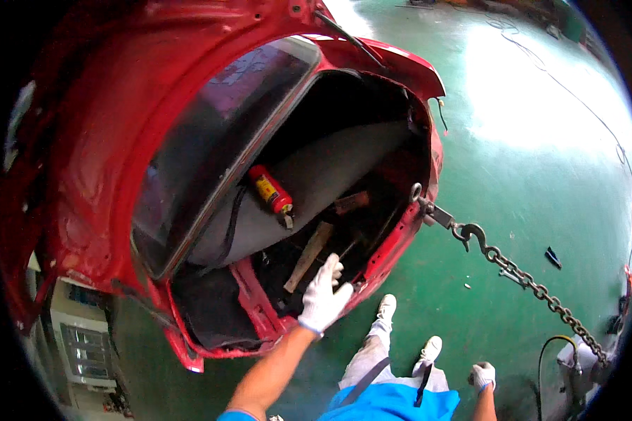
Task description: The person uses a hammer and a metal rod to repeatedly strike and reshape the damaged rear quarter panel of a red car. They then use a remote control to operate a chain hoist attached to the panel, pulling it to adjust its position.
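While the left hand hangs over the car trunk, half open and seemingly empty, the wood stick lies just ahead, to its left. The right hand looks curled; I can't tell if it's shut. Reach slowly, without scraping.

The gloved left hand extends over a red car's open trunk.

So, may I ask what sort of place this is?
Probably a car-body workshop: a red car stands with its boot open, a hooked chain leads to its edge, and the floor is green.
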A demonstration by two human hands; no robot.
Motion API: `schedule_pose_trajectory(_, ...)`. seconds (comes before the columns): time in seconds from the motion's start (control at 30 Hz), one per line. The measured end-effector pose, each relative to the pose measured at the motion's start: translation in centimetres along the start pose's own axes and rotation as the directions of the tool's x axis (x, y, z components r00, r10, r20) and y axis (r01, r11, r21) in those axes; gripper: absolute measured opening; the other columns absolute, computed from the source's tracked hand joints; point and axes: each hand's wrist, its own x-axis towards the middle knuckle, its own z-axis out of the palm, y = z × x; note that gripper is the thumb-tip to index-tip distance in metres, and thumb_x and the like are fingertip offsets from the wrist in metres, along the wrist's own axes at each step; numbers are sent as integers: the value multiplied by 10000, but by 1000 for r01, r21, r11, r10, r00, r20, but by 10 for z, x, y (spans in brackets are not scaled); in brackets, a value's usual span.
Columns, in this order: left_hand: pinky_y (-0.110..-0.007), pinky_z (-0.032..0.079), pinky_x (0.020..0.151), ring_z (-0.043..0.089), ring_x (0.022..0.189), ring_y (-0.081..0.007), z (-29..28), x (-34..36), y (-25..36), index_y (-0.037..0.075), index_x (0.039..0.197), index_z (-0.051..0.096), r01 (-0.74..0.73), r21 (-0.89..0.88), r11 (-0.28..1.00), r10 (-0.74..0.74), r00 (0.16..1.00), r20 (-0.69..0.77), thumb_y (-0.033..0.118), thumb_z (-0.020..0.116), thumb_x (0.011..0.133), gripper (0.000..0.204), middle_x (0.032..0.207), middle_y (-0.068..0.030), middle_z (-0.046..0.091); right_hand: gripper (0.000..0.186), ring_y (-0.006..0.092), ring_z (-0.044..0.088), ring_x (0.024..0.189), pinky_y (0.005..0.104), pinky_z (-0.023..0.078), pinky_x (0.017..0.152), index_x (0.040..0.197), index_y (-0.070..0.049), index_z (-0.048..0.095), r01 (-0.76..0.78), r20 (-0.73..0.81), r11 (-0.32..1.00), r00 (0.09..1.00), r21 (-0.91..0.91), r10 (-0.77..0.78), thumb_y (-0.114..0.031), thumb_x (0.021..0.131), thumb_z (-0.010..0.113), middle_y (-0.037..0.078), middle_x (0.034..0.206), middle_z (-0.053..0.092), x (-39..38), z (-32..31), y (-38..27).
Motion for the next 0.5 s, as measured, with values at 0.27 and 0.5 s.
schedule_pose_trajectory(0.27, -516, 448, 1084, 506, 1332, -401, 92, 275, -239, 51, 1579, 275, -191, 772, 606, -108, 942, 317, 303, 739, 830, 916, 1505, -220, 477, 394, 294, 655, 725, 441, 543, 702, 1163, -9, 664, 6, -88, 898, 995, -440, -50, -317, 920, 696, 125, 903, 717, -109, 34, 46)
schedule_pose_trajectory(0.5, -483, 454, 1060, 550, 1284, -366, 180, 377, -318, 47, 1546, 342, -336, 768, 545, 22, 921, 388, 224, 786, 767, 914, 1384, -197, 566, 290, 165, 621, 716, 354, 529, 652, 1111, -20, 712, -350, -148, 911, 935, -217, 323, -233, 914, 716, 80, 858, 698, -185, 74, 117)
